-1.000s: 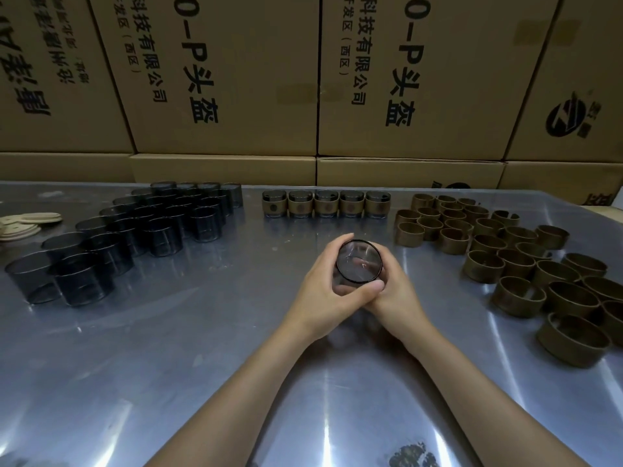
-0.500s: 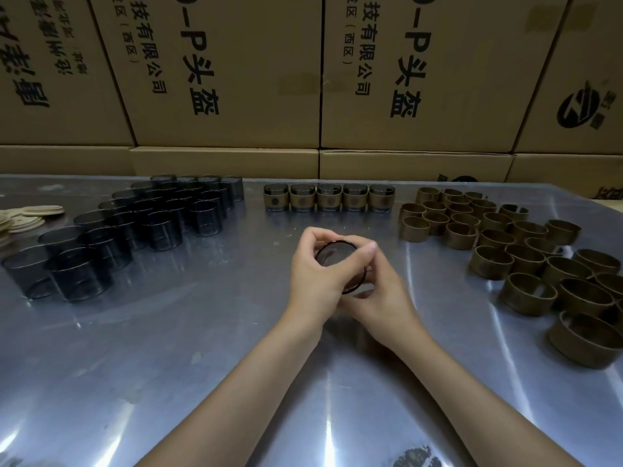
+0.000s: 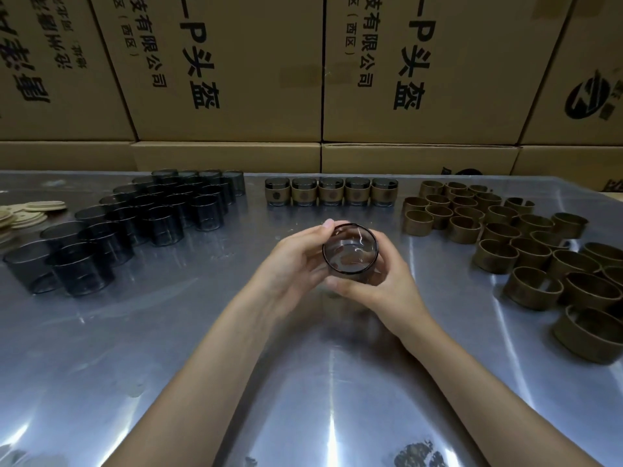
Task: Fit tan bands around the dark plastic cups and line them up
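Observation:
A dark see-through plastic cup is held above the middle of the metal table, its open mouth facing up at me. My left hand grips its left side, thumb on the rim. My right hand cups it from below and the right. Whether a tan band sits on this cup is hidden by my fingers. Several banded cups stand in a row at the back. Bare dark cups cluster at the left, loose tan bands at the right.
Stacked cardboard boxes wall off the table's far edge. Flat pale discs lie at the far left. The table's right edge runs behind the tan bands.
The cup has turned in my hands from tilted sideways to mouth-up. My left thumb shifted onto the rim, and my right hand slid under the cup.

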`<state>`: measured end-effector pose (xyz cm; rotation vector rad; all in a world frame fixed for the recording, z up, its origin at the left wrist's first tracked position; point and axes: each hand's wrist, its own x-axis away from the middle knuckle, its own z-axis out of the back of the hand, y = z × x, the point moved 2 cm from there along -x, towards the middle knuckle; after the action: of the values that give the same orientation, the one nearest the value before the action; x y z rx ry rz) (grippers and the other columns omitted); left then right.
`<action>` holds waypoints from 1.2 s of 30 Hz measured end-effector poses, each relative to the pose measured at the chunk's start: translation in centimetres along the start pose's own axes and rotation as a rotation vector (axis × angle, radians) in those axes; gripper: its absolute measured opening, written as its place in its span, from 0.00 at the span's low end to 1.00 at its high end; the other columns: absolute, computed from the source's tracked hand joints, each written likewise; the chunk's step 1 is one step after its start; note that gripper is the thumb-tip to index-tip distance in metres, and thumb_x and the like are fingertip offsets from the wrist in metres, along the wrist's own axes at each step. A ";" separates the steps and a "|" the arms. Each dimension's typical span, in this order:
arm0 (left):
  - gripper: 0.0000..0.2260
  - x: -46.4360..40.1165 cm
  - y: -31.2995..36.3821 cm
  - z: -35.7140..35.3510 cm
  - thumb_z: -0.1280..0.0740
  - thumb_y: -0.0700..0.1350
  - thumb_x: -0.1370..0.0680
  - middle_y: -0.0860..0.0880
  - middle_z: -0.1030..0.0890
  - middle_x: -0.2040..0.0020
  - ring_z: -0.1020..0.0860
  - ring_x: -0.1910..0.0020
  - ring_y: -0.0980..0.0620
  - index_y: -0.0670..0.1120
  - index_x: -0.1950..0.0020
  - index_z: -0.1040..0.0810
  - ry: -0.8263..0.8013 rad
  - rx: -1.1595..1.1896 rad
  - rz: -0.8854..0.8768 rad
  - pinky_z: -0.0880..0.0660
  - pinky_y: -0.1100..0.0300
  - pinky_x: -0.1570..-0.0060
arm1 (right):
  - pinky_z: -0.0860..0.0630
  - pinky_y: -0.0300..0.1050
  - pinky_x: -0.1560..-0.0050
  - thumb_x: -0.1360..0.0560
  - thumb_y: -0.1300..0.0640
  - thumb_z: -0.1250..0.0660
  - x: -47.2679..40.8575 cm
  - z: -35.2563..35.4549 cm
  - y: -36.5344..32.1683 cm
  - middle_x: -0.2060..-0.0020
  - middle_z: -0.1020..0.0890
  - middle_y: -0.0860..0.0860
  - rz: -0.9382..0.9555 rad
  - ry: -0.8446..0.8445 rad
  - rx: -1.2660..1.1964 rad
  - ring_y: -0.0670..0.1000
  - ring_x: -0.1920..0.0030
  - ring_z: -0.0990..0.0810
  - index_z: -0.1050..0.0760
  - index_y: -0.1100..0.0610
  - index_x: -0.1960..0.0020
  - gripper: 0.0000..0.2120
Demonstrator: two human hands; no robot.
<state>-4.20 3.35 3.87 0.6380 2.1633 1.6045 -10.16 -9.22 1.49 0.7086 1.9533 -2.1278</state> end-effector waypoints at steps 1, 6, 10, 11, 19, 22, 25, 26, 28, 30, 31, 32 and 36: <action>0.15 0.1 0.1 0.2 0.36 0.48 0.23 0.44 0.18 0.43 0.20 0.45 0.49 0.44 0.41 0.20 -0.055 0.011 -0.004 0.25 0.57 0.44 | 0.24 0.34 0.53 0.39 0.70 0.21 0.0 0.1 0.0 0.49 0.17 0.49 -0.020 -0.006 -0.032 0.41 0.50 0.19 0.25 0.55 0.41 0.30; 0.18 0.1 -0.6 0.0 0.30 0.41 0.26 0.50 0.19 0.43 0.21 0.45 0.54 0.49 0.36 0.23 -0.214 -0.004 -0.118 0.23 0.64 0.46 | 0.21 0.49 0.55 0.40 0.59 0.23 -0.2 0.6 0.5 0.54 0.16 0.49 -0.179 -0.006 -0.209 0.50 0.52 0.19 0.22 0.49 0.45 0.23; 0.25 0.0 -1.4 -0.7 0.24 0.44 0.32 0.48 0.19 0.41 0.20 0.41 0.51 0.50 0.36 0.24 -0.099 -0.187 -0.285 0.23 0.58 0.44 | 0.20 0.43 0.60 0.37 0.61 0.25 -0.4 0.6 0.6 0.55 0.15 0.48 -0.116 0.024 -0.152 0.47 0.54 0.17 0.21 0.48 0.48 0.19; 0.28 0.0 -1.6 -0.9 0.23 0.46 0.36 0.46 0.19 0.41 0.20 0.41 0.50 0.49 0.38 0.25 -0.047 -0.228 -0.318 0.23 0.56 0.43 | 0.21 0.40 0.59 0.36 0.65 0.24 -0.3 0.6 0.6 0.56 0.15 0.47 -0.066 0.033 -0.093 0.45 0.54 0.17 0.21 0.48 0.48 0.20; 0.16 0.1 -2.4 -1.3 0.23 0.44 0.31 0.52 0.21 0.58 0.21 0.63 0.64 0.48 0.53 0.29 0.291 -0.293 -0.387 0.25 0.68 0.66 | 0.22 0.46 0.46 0.36 0.58 0.22 0.4 0.0 0.2 0.46 0.19 0.41 0.130 -0.020 0.477 0.43 0.44 0.21 0.27 0.47 0.37 0.29; 0.12 -0.1 -2.4 -1.2 0.26 0.50 0.27 0.53 0.22 0.64 0.22 0.66 0.63 0.47 0.58 0.28 0.375 -0.227 -0.326 0.26 0.68 0.67 | 0.23 0.51 0.46 0.35 0.53 0.23 0.3 -0.2 0.3 0.44 0.20 0.43 0.120 -0.049 0.550 0.45 0.43 0.22 0.28 0.45 0.35 0.30; 0.13 -0.4 -2.4 -1.1 0.29 0.55 0.25 0.49 0.19 0.61 0.19 0.58 0.54 0.46 0.56 0.25 0.308 -0.103 -0.213 0.22 0.58 0.58 | 0.23 0.47 0.43 0.36 0.53 0.21 0.2 -0.2 0.5 0.44 0.20 0.42 0.083 -0.041 0.454 0.44 0.43 0.22 0.28 0.46 0.36 0.31; 0.17 -0.4 -2.3 -1.2 0.30 0.58 0.26 0.46 0.18 0.58 0.18 0.56 0.50 0.44 0.52 0.24 0.246 -0.029 -0.150 0.20 0.54 0.55 | 0.23 0.46 0.43 0.36 0.54 0.21 0.0 -0.1 0.6 0.44 0.20 0.44 0.054 -0.031 0.407 0.44 0.43 0.22 0.27 0.46 0.37 0.30; 0.24 -0.2 -2.1 -1.5 0.28 0.61 0.30 0.45 0.17 0.52 0.17 0.50 0.46 0.43 0.45 0.23 0.140 -0.028 -0.108 0.20 0.51 0.49 | 0.23 0.42 0.45 0.37 0.56 0.20 -0.4 0.2 1.0 0.48 0.19 0.45 -0.003 0.004 0.317 0.44 0.46 0.20 0.26 0.48 0.41 0.27; 0.25 -0.1 -2.2 -1.9 0.25 0.58 0.36 0.48 0.18 0.46 0.19 0.46 0.52 0.48 0.43 0.22 0.090 -0.272 -0.219 0.22 0.60 0.47 | 0.23 0.37 0.52 0.37 0.58 0.20 -0.6 0.7 1.3 0.55 0.18 0.41 -0.029 0.054 0.309 0.42 0.52 0.19 0.27 0.47 0.47 0.23; 0.25 0.0 -2.3 -2.0 0.24 0.55 0.36 0.48 0.20 0.44 0.20 0.45 0.54 0.49 0.43 0.22 0.096 -0.382 -0.281 0.23 0.64 0.49 | 0.23 0.36 0.55 0.38 0.58 0.21 -0.7 0.9 1.3 0.58 0.19 0.39 -0.036 0.074 0.334 0.40 0.54 0.20 0.28 0.46 0.50 0.22; 0.23 0.1 -2.2 -2.0 0.23 0.53 0.36 0.48 0.19 0.45 0.20 0.46 0.55 0.50 0.43 0.21 0.117 -0.425 -0.314 0.23 0.64 0.52 | 0.23 0.36 0.56 0.38 0.57 0.21 -0.7 1.1 1.2 0.59 0.19 0.39 -0.036 0.085 0.340 0.40 0.55 0.20 0.28 0.46 0.51 0.22; 0.12 -0.1 -1.7 -1.5 0.31 0.57 0.25 0.48 0.15 0.54 0.17 0.55 0.52 0.50 0.53 0.16 0.178 -0.176 -0.170 0.21 0.61 0.61 | 0.25 0.30 0.57 0.40 0.54 0.19 -0.5 0.8 0.6 0.56 0.18 0.43 0.019 0.118 0.222 0.37 0.53 0.19 0.27 0.50 0.47 0.26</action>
<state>-5.22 1.67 2.64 0.2595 2.1010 1.7901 -9.59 -10.17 1.19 0.9060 1.7720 -2.3662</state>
